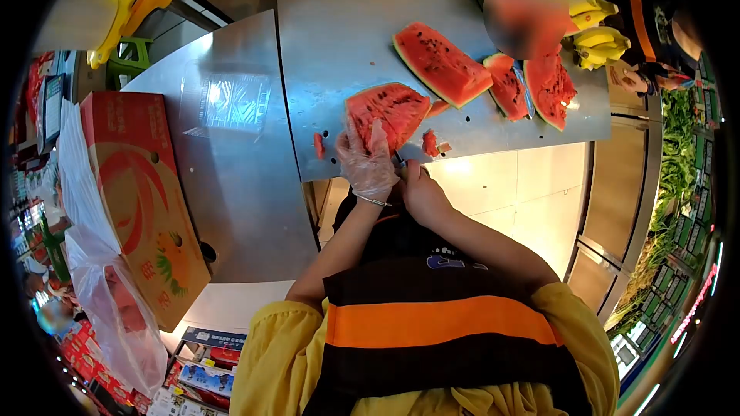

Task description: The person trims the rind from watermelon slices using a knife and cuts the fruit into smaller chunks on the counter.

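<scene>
My left hand [368, 166], in a clear plastic glove, holds the near left side of a watermelon piece [385, 112] on the metal table [339, 0]. Bare and closed, my right hand [420, 189] is at the table's front edge, wrapped round the handle of a knife [401, 162]; most of the blade is hidden at the melon. Small red scraps [430, 142] lie to the right of the piece, and another scrap [319, 145] to its left. A large watermelon wedge [443, 65] rests farther back.
More cut wedges [549, 85] lie at the right, near bananas [601, 46]. A person's hand [630, 78] shows beyond them. Clear plastic trays [226, 102] sit on the left table. A red carton [139, 192] and a plastic bag [116, 308] stand at the far left.
</scene>
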Demonstrator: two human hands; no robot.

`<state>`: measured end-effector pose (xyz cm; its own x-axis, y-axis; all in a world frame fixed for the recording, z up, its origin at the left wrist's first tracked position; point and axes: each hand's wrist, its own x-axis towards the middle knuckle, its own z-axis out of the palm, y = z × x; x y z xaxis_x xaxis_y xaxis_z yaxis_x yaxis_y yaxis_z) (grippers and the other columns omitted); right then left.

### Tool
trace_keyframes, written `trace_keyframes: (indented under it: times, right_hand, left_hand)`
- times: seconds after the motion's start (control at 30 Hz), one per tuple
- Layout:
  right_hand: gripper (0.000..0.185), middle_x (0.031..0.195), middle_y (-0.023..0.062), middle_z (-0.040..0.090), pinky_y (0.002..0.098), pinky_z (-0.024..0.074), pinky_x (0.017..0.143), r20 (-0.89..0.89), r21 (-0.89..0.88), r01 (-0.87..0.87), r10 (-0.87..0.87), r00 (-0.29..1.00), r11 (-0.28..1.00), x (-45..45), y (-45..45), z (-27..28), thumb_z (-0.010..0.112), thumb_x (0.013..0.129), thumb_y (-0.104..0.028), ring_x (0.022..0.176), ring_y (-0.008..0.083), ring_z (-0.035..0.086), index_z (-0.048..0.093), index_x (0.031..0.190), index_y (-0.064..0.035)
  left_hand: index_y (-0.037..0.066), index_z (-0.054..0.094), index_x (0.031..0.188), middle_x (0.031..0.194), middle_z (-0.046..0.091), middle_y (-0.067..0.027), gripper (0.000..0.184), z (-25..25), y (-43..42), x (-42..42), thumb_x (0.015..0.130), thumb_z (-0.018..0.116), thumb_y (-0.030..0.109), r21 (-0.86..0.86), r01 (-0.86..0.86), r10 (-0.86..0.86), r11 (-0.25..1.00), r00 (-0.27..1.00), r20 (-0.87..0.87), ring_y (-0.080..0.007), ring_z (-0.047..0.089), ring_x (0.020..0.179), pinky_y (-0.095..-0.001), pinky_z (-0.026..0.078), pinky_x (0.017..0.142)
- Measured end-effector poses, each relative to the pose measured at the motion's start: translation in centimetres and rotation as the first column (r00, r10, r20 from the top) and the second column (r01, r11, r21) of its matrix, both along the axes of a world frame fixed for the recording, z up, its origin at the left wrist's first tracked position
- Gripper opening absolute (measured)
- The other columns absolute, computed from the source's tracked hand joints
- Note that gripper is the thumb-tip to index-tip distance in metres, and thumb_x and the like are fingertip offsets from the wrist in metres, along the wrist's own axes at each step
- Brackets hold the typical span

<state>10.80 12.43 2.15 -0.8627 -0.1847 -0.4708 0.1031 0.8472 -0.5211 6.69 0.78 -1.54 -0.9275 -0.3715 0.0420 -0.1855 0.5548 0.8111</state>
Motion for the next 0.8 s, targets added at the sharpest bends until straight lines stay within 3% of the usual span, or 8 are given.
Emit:
trace_keyframes:
  times: [0.07, 0.17, 0.37, 0.47, 0.53, 0.57, 0.63, 0.8]
  right_hand:
    - [0.033, 0.094, 0.0315, 0.054, 0.0509, 0.0487, 0.059, -0.051, -0.119, 0.028, -0.034, 0.998, 0.993, 0.0, 0.4, 0.9, 0.050, 0.087, -0.015, 0.072, 0.0462, 0.058, 0.033, 0.108, 0.0034]
    - [0.037, 0.096, 0.0308, 0.054, 0.0505, 0.0487, 0.060, -0.023, -0.113, 0.050, -0.053, 0.998, 0.992, 1.2, 1.7, 2.7, 0.053, 0.086, -0.015, 0.073, 0.0462, 0.058, 0.032, 0.111, 0.0023]
    - [0.040, 0.098, 0.0293, 0.054, 0.0501, 0.0488, 0.062, 0.036, -0.107, -0.006, 0.010, 0.999, 0.994, 2.7, 3.7, -1.6, 0.051, 0.087, -0.015, 0.075, 0.0450, 0.058, 0.031, 0.117, 0.0017]
    - [0.037, 0.096, 0.0275, 0.056, 0.0499, 0.0483, 0.065, 0.088, -0.108, 0.046, -0.036, 0.995, 0.993, 2.1, 4.3, 1.8, 0.051, 0.087, -0.015, 0.074, 0.0446, 0.058, 0.034, 0.115, -0.0007]
    - [0.035, 0.094, 0.0270, 0.057, 0.0499, 0.0478, 0.066, 0.118, -0.076, 0.036, -0.027, 0.993, 0.996, 1.8, 5.8, 5.7, 0.051, 0.087, -0.015, 0.075, 0.0446, 0.058, 0.035, 0.114, -0.0015]
    - [0.033, 0.093, 0.0264, 0.057, 0.0499, 0.0473, 0.067, 0.150, -0.043, 0.026, -0.019, 0.988, 0.999, 1.3, 6.5, 7.7, 0.051, 0.087, -0.015, 0.075, 0.0446, 0.058, 0.036, 0.114, -0.0022]
    - [0.032, 0.090, 0.0265, 0.058, 0.0499, 0.0469, 0.067, 0.162, -0.038, 0.060, -0.053, 0.985, 0.997, -0.4, 7.5, 11.2, 0.051, 0.087, -0.015, 0.076, 0.0445, 0.058, 0.037, 0.113, -0.0021]
    - [0.028, 0.083, 0.0259, 0.059, 0.0500, 0.0464, 0.066, -0.064, -0.013, -0.039, 0.038, 0.997, 0.999, -6.2, 6.4, 10.0, 0.050, 0.086, -0.015, 0.075, 0.0437, 0.058, 0.037, 0.105, 0.0018]
  left_hand:
    - [0.007, 0.031, 0.139, 0.113, 0.041, -0.0229, 0.068, -1.0, 0.0, 0.0, 0.084, 0.055, 0.040, -0.012, 0.002, -0.002, 1.000, 1.000, 0.010, -0.0390, 0.044, 0.101, -0.0444, 0.038, 0.088]
    - [0.006, 0.030, 0.139, 0.114, 0.040, -0.0241, 0.067, -2.9, -0.6, 0.7, 0.085, 0.053, 0.038, -0.356, 0.168, -0.173, 0.920, 0.985, 0.017, -0.0400, 0.044, 0.101, -0.0448, 0.039, 0.088]
    - [0.005, 0.030, 0.139, 0.114, 0.041, -0.0249, 0.065, -2.2, -0.1, 0.5, 0.085, 0.051, 0.035, -0.461, 0.158, -0.186, 0.873, 0.982, -0.014, -0.0411, 0.044, 0.102, -0.0449, 0.040, 0.087]
    - [0.005, 0.030, 0.139, 0.114, 0.042, -0.0242, 0.065, -2.6, -0.2, 0.2, 0.084, 0.052, 0.033, -0.464, 0.115, -0.158, 0.878, 0.986, -0.054, -0.0404, 0.045, 0.101, -0.0447, 0.041, 0.085]
    - [0.005, 0.032, 0.137, 0.113, 0.043, -0.0230, 0.063, -1.2, -0.2, -0.3, 0.084, 0.053, 0.033, -0.566, 0.145, -0.224, 0.812, 0.972, -0.072, -0.0396, 0.046, 0.101, -0.0441, 0.043, 0.083]
    - [0.005, 0.032, 0.137, 0.113, 0.043, -0.0230, 0.063, -1.1, 0.0, -0.4, 0.084, 0.053, 0.033, -0.561, 0.142, -0.222, 0.815, 0.972, -0.076, -0.0396, 0.046, 0.101, -0.0441, 0.043, 0.083]
    - [0.005, 0.033, 0.136, 0.114, 0.042, -0.0226, 0.072, -0.6, 0.2, -0.4, 0.078, 0.063, 0.034, -0.078, -0.003, 0.006, 0.997, 1.000, 0.031, -0.0386, 0.046, 0.102, -0.0426, 0.043, 0.084]
    - [0.005, 0.029, 0.137, 0.115, 0.040, -0.0209, 0.095, 2.2, 1.5, -1.0, 0.064, 0.079, 0.037, -0.033, -0.075, 0.076, 0.997, 0.996, 0.037, -0.0353, 0.048, 0.102, -0.0416, 0.043, 0.086]
